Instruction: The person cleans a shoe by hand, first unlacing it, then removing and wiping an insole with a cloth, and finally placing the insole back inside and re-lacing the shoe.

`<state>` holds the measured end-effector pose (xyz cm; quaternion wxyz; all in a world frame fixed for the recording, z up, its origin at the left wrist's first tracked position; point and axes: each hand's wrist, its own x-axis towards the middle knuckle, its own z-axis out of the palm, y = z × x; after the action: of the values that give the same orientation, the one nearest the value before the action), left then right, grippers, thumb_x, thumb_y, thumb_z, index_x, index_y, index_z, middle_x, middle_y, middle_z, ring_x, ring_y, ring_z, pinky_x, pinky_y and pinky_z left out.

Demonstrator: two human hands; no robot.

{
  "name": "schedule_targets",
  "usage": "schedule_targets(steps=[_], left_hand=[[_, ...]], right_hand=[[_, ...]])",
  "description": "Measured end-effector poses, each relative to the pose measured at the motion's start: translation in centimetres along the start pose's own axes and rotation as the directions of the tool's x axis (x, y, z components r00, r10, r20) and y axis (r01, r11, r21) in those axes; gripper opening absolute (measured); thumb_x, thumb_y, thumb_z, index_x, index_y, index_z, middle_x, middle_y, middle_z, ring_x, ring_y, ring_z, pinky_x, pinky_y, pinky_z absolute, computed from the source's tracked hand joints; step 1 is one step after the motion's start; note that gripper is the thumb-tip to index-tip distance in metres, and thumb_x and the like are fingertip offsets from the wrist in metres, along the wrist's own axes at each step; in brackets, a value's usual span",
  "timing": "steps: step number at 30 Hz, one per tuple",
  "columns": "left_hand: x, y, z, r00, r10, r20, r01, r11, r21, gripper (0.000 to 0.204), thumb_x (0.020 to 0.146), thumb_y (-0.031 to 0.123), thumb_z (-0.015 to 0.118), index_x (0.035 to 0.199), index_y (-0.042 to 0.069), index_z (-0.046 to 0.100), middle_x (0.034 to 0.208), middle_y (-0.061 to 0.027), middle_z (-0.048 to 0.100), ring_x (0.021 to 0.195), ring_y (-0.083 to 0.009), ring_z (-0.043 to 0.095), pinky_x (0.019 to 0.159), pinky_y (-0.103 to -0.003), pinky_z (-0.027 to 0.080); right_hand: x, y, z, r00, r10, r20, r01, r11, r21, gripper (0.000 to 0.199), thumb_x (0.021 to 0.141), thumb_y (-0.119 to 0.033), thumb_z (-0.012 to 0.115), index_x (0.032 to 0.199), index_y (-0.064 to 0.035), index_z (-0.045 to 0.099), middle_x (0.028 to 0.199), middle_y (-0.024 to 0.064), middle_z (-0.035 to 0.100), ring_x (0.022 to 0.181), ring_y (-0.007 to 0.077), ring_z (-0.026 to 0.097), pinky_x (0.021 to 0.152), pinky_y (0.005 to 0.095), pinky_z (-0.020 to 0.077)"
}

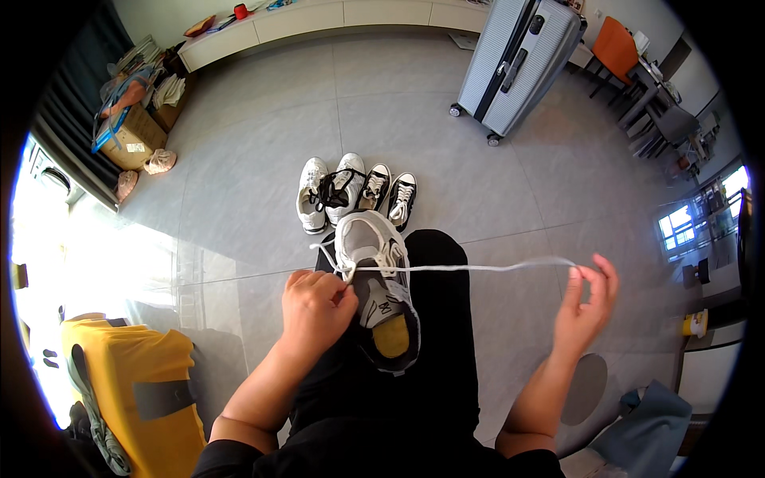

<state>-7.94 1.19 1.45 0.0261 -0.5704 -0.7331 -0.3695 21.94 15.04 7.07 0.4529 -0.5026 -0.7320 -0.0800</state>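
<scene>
A grey and white sneaker [373, 239] rests on my black-trousered lap, toe pointing away, its yellow insole [391, 336] showing in the opening. My left hand [317, 307] is closed at the sneaker's left edge, pinching at the eyelet side; what exactly lies between its fingers is hidden. Out to the right, my right hand [588, 299] pinches the end of a white shoelace [486, 268], which runs nearly straight across from the sneaker. A shorter loose lace end hangs over the shoe's left side.
On the grey tiled floor ahead stand white shoes with black laces [312, 195] and black-and-white canvas shoes [402, 199]. A silver suitcase [518, 72] stands far right. Cardboard boxes [134, 137] are at the left, a yellow cloth-covered piece [135, 358] near left, and a low white cabinet [299, 25] behind.
</scene>
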Motion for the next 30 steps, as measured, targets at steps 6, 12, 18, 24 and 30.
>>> schedule_targets(steps=[6, 12, 18, 24, 30], left_hand=[[2.6, 5.0, -1.6, 0.957, 0.266, -0.118, -0.289, 0.915, -0.28, 0.036, 0.071, 0.015, 0.076, 0.102, 0.003, 0.065, 0.098, -0.0125, 0.064, 0.087, -0.0291, 0.063, 0.093, -0.045, 0.042], [0.7, 6.8, -3.8, 0.932, 0.359, 0.04, -0.215, 0.64, -0.738, 0.039, 0.078, 0.011, 0.074, 0.113, -0.003, 0.064, 0.087, -0.0139, 0.066, 0.075, -0.0246, 0.065, 0.071, -0.032, 0.053], [0.7, 5.6, -5.1, 0.972, 0.206, 0.116, -0.05, 0.66, -0.75, 0.018, 0.075, 0.009, 0.078, 0.09, 0.0, 0.073, 0.062, -0.0052, 0.057, 0.05, -0.0103, 0.047, 0.043, -0.024, 0.035], [0.8, 5.4, -5.7, 0.958, 0.166, 0.233, 0.069, 0.654, -0.753, 0.01, 0.078, 0.007, 0.075, 0.086, 0.002, 0.072, 0.063, -0.0052, 0.057, 0.05, -0.012, 0.048, 0.045, -0.025, 0.035], [0.2, 5.5, -4.6, 0.958, 0.109, 0.265, 0.141, 0.627, -0.766, 0.008, 0.081, 0.006, 0.073, 0.083, 0.0, 0.068, 0.067, -0.0061, 0.059, 0.054, -0.0119, 0.051, 0.048, -0.026, 0.038]], right_hand=[[-1.0, -8.1, 1.3, 0.826, -0.491, 0.276, 0.261, 0.768, 0.585, 0.015, 0.075, -0.001, 0.069, 0.088, -0.0051, 0.063, 0.077, 0.0049, 0.062, 0.067, 0.022, 0.06, 0.056, 0.0323, 0.0473], [-0.7, -11.4, -0.2, 0.775, -0.623, 0.105, 0.303, 0.513, 0.803, 0.023, 0.072, 0.0, 0.071, 0.094, -0.0022, 0.063, 0.078, 0.0062, 0.058, 0.065, 0.0204, 0.058, 0.054, 0.0291, 0.0472], [-0.9, -11.5, 1.6, 0.802, -0.58, 0.142, 0.143, 0.416, 0.898, 0.024, 0.071, 0.001, 0.074, 0.093, -0.0013, 0.065, 0.079, 0.0068, 0.061, 0.063, 0.0205, 0.057, 0.054, 0.0286, 0.047], [-1.8, -12.1, 2.3, 0.824, -0.548, 0.141, 0.093, 0.377, 0.921, 0.018, 0.074, 0.0, 0.073, 0.091, -0.0012, 0.066, 0.078, 0.0076, 0.062, 0.063, 0.0206, 0.057, 0.054, 0.0285, 0.047], [-2.6, -11.7, 2.9, 0.836, -0.5, 0.227, -0.013, 0.396, 0.918, 0.012, 0.076, 0.002, 0.071, 0.087, -0.0008, 0.067, 0.075, 0.0084, 0.062, 0.062, 0.019, 0.057, 0.052, 0.0268, 0.0452]])
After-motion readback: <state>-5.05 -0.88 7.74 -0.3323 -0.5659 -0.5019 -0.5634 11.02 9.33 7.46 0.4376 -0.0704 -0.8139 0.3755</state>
